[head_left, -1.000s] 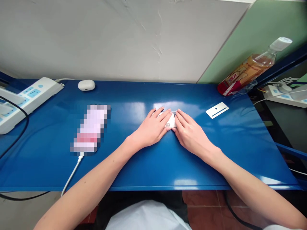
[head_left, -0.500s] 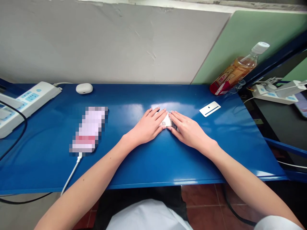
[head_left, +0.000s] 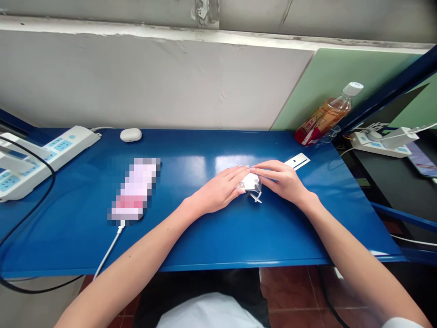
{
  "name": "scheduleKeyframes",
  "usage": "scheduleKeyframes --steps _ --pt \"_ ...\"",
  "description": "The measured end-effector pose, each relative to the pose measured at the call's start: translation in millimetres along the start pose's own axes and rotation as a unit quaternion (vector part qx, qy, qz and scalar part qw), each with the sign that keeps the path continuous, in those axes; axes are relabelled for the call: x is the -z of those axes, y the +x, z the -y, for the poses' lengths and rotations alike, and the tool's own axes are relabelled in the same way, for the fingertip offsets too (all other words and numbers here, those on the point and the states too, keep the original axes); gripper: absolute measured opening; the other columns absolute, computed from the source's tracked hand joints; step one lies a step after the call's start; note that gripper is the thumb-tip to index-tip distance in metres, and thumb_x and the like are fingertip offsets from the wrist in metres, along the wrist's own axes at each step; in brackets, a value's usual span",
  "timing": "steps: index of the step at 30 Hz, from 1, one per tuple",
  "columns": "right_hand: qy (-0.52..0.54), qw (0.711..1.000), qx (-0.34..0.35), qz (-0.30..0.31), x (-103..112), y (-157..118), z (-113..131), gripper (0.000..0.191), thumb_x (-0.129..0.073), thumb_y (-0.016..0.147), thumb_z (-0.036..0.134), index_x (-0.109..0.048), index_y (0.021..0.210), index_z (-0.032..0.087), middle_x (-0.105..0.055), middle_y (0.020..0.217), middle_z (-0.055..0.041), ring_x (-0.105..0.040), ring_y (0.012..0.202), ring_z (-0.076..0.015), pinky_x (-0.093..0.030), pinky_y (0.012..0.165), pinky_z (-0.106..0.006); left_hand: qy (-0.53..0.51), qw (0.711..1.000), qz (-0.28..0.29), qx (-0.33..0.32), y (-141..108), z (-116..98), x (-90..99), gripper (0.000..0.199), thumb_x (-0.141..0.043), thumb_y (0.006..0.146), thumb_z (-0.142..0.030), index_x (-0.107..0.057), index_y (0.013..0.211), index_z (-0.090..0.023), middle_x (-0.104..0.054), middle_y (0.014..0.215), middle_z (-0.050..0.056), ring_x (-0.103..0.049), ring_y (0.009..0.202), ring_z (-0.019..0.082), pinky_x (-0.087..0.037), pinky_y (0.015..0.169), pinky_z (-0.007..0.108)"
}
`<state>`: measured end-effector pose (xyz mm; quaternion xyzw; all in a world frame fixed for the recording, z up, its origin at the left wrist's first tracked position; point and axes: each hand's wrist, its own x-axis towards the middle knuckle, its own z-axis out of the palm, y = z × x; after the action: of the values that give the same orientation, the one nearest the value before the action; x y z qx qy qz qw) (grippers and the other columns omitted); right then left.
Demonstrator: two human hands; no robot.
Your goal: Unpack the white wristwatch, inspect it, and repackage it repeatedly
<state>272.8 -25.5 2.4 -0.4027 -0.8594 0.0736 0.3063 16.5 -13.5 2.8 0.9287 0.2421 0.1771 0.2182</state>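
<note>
At the far left a power strip (head_left: pixel 62 146) slants across the desk (head_left: pixel 208 241), a black cord (head_left: pixel 53 180) looping beside it. Next, near the back edge, sits a small white case (head_left: pixel 130 135); closer in, a phone (head_left: pixel 136 189) leans away to the right (its screen is blurred out), a white cable (head_left: pixel 108 250) running from it to the front edge. A wide stretch of blue surface separates the phone from the left hand (head_left: pixel 221 187), clamped over the packet (head_left: pixel 251 181), fingers together, thumb at the near side. The packet is mid-desk; its clear, loose end points right and toward the person, but its long axis is too covered to tell. The right hand (head_left: pixel 282 180) has its fingertips at the packet's far right side; whether they pinch it, I cannot tell. Just beyond, partly covered, lies a white card (head_left: pixel 297 161), then a bottle (head_left: pixel 322 120) by the back right corner. Blue surface stretches between the forearms to the front edge.
</note>
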Motion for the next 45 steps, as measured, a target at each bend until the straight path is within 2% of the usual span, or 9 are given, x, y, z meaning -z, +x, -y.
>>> scheduleKeyframes --steps 9,15,19,22,26,30,34,38,45 --pt "0.146 0.978 -0.092 -0.120 12 1 16 0.019 -0.068 0.089 0.039 -0.079 0.095 0.025 -0.072 0.087 -0.0055 -0.067 0.075 -0.0199 -0.058 0.070 -0.037 0.043 0.997 -0.011 0.070 -6 1 30.9 0.054 -0.040 0.104 -0.043 -0.041 0.149 -0.014 -0.039 0.157 0.017 -0.038 0.144 0.030 -0.035 0.117 0.048" --pt "0.250 0.934 -0.197 -0.165 7 4 12 0.026 -0.071 0.084 0.046 -0.075 0.081 0.021 -0.072 0.082 -0.0058 -0.067 0.073 -0.0197 -0.056 0.062 -0.033 0.022 0.990 -0.116 0.079 -7 9 28.9 0.044 -0.031 0.103 -0.020 -0.043 0.145 -0.017 -0.052 0.146 0.014 -0.050 0.136 0.024 -0.042 0.114 0.045" --pt "0.269 0.926 -0.239 -0.114 1 7 10 0.028 -0.070 0.084 0.046 -0.076 0.083 0.018 -0.075 0.081 -0.0060 -0.068 0.069 -0.0185 -0.055 0.061 -0.031 0.026 0.991 -0.133 0.016 -4 -2 23.3 0.059 -0.051 0.098 -0.033 -0.032 0.151 -0.016 -0.041 0.153 0.018 -0.040 0.143 0.029 -0.038 0.116 0.047" --pt "0.249 0.934 -0.237 -0.094 -9 8 12 0.027 -0.069 0.086 0.043 -0.077 0.086 0.017 -0.076 0.084 -0.0074 -0.069 0.073 -0.0195 -0.055 0.064 -0.031 0.067 0.994 -0.085 -0.011 -2 -8 16.2 0.082 -0.067 0.088 -0.046 -0.027 0.153 -0.016 -0.033 0.158 0.021 -0.029 0.148 0.035 -0.032 0.118 0.053" --pt "0.166 0.961 -0.211 -0.072 -20 9 10 0.025 -0.064 0.091 0.039 -0.076 0.096 0.017 -0.074 0.087 -0.0077 -0.068 0.074 -0.0189 -0.054 0.064 -0.031 0.084 0.996 -0.013 0.024 -1 -8 6.4 0.094 -0.074 0.082 -0.051 -0.027 0.154 -0.016 -0.033 0.158 0.023 -0.027 0.148 0.039 -0.032 0.117 0.058" --pt "0.054 0.990 -0.123 -0.032 -20 5 5 0.030 -0.059 0.094 0.036 -0.071 0.115 0.017 -0.071 0.112 -0.0137 -0.067 0.105 -0.0262 -0.055 0.091 -0.044 0.074 0.995 0.015 0.063 -2 -2 5.6 0.091 -0.070 0.082 -0.060 -0.033 0.152 -0.015 -0.039 0.154 0.023 -0.035 0.144 0.039 -0.036 0.114 0.056" --pt "-0.009 0.996 -0.036 0.080 -9 -2 6 0.066 -0.065 0.089 0.047 -0.050 0.143 0.013 -0.052 0.146 -0.0212 -0.045 0.139 -0.0358 -0.041 0.111 -0.057 0.089 0.993 0.015 0.070 -3 2 7.1 0.094 -0.068 0.082 -0.064 -0.034 0.152 -0.011 -0.040 0.154 0.023 -0.035 0.145 0.038 -0.031 0.118 0.053" --pt "-0.035 0.985 -0.020 0.167 -1 -5 12 0.101 -0.065 0.082 0.066 -0.028 0.156 0.008 -0.034 0.159 -0.0239 -0.027 0.149 -0.0389 -0.033 0.118 -0.058 0.097 0.991 0.024 0.084 -3 2 5.9 0.099 -0.066 0.083 -0.067 -0.029 0.154 -0.008 -0.034 0.159 0.023 -0.030 0.149 0.034 -0.026 0.121 0.048" --pt "-0.037 0.975 -0.066 0.211 2 -5 12 0.109 -0.065 0.076 0.074 -0.029 0.156 0.010 -0.036 0.158 -0.0208 -0.024 0.150 -0.0399 -0.034 0.118 -0.058 0.082 0.992 0.050 0.083 -5 1 22.7 0.093 -0.065 0.086 -0.061 -0.029 0.156 -0.011 -0.026 0.162 0.018 -0.023 0.151 0.033 -0.023 0.123 0.048"
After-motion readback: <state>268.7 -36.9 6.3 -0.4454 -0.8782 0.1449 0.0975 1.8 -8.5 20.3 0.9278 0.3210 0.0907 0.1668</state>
